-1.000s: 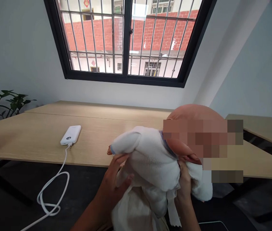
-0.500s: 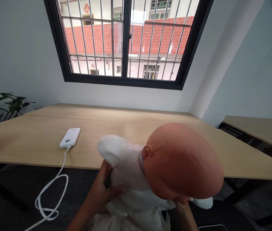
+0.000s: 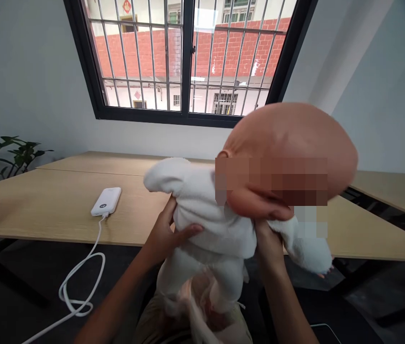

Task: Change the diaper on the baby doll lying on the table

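I hold a baby doll (image 3: 224, 215) in a white fleecy suit upright in front of me, above my lap. Its bald head (image 3: 288, 138) leans to the right. My left hand (image 3: 168, 236) grips the doll's torso under its raised arm, thumb up and fingers wrapped round the side. My right hand (image 3: 268, 243) clasps the other side of the torso beneath the head; its fingers are mostly hidden by the doll. The doll's legs hang down over crumpled pale cloth (image 3: 195, 310) on my lap.
A long wooden table (image 3: 44, 200) stands ahead with a white power bank (image 3: 106, 201) on it; its white cable (image 3: 80, 282) loops down over the edge. A potted plant (image 3: 1, 157) is at far left, a barred window (image 3: 188, 57) behind, another table (image 3: 396, 191) at right.
The doll has been lifted higher and its head has swung up from bowed forward to leaning right. Both hands rose with it and kept their grip.
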`<state>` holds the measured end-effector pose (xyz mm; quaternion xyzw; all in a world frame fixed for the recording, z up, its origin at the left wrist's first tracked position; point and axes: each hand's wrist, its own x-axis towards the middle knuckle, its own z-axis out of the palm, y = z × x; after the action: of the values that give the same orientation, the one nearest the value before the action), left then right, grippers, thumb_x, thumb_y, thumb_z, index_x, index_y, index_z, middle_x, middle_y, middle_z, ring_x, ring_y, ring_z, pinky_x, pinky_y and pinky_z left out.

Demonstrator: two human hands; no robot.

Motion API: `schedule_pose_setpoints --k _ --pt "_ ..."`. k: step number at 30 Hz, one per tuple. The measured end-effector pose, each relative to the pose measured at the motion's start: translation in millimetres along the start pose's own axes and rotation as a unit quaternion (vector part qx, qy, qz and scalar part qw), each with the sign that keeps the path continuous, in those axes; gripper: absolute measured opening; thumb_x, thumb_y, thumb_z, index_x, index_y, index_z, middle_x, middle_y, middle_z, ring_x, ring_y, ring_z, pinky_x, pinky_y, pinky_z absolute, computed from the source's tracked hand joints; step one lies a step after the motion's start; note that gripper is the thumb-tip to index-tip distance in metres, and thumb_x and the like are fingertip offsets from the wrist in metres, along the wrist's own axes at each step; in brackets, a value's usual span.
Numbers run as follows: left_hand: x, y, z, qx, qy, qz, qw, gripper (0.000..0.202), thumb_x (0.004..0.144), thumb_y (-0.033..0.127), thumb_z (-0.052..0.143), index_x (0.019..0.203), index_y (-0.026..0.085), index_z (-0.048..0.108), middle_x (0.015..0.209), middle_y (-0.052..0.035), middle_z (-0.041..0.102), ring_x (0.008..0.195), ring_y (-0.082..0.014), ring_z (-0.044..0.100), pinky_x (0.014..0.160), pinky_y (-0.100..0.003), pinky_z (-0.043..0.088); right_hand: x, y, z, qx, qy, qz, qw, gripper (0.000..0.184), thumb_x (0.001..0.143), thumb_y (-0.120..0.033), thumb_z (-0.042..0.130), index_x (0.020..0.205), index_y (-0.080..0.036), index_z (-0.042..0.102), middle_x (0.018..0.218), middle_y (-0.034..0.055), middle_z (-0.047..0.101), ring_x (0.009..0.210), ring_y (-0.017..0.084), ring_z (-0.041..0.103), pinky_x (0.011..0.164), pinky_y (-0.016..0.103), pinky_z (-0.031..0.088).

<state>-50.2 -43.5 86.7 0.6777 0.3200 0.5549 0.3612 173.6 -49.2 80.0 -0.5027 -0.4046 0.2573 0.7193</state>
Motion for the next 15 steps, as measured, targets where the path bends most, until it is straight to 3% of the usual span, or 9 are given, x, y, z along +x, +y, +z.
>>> schedule_pose_setpoints --k 2,7,11,15 --pt "8 2 -0.9 -0.022 -0.01 0.005 1.0 0.082 0.076 0.044 0.074 0.144 0.018 0.036 0.14 -0.015 0.051 0.128 -0.0327 0.05 0.101 -0.039 0.047 5 -20 16 0.02 0.003 -0.033 0.999 0.048 0.073 -0.047 0.07 0.116 -0.025 0.066 0.128 0.0005 0.062 0.135 0.027 0.041 0.117 0.047 0.023" --pt "31 6 -5.4 -0.018 -0.018 0.021 0.999 0.085 0.078 0.047 0.072 0.146 0.018 0.032 0.141 -0.015 0.049 0.133 -0.0342 0.044 0.106 -0.043 0.043 26 -40 37 0.056 -0.035 -0.055 0.996 0.046 0.076 -0.045 0.069 0.116 -0.022 0.067 0.128 0.0019 0.062 0.131 0.026 0.045 0.115 0.045 0.029" --pt "70 8 -7.5 -0.02 -0.019 0.086 0.996 0.079 0.082 0.048 0.068 0.146 0.02 0.031 0.145 -0.0119 0.046 0.136 -0.0325 0.04 0.11 -0.044 0.038 61 -45 56 0.075 -0.072 -0.11 0.988 0.059 0.079 -0.044 0.068 0.132 -0.023 0.056 0.14 0.0021 0.052 0.135 0.02 0.042 0.115 0.04 0.028" --pt "110 -13 -4.9 -0.053 -0.024 0.101 0.993 0.072 0.084 0.045 0.065 0.144 0.021 0.033 0.145 -0.0101 0.047 0.134 -0.0301 0.043 0.11 -0.042 0.039 99 -34 80 0.044 -0.114 -0.106 0.987 0.066 0.082 -0.05 0.062 0.136 -0.013 0.051 0.139 0.0068 0.054 0.134 0.02 0.042 0.117 0.039 0.023"
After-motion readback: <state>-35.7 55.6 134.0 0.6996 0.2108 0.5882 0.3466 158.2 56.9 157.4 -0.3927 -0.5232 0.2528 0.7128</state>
